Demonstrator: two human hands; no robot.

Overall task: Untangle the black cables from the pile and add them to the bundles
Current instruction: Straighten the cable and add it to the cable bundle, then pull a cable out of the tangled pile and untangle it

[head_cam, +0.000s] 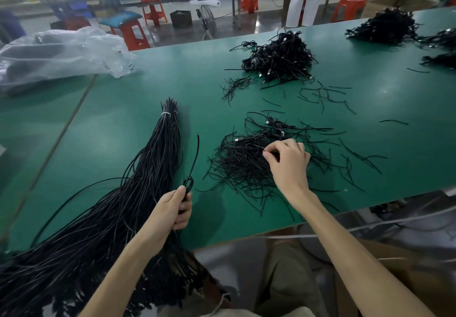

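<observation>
step: picking from pile (244,166) on bench (138,87) | right grip (287,161) pinches one cable (259,155) there | left grip (172,211) holds looped cables (189,183) beside bundle (160,153) | next: likely draw it free without dragging neighbours

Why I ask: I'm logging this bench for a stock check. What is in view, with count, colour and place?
table: one, green, fills the middle
tied bundle: one, black with a white tie, left, hanging over the near edge
tangled pile: one, black, near centre
cable heaps: several, black, far centre and far right
loose strands: many, black, scattered right of centre
plastic bag: one, clear, far left
stools: several, orange, on the floor beyond
fan: one, dark, on the floor beyond
left hand: one, near edge, grips a looped cable
right hand: one, pinches strands in the tangled pile
</observation>
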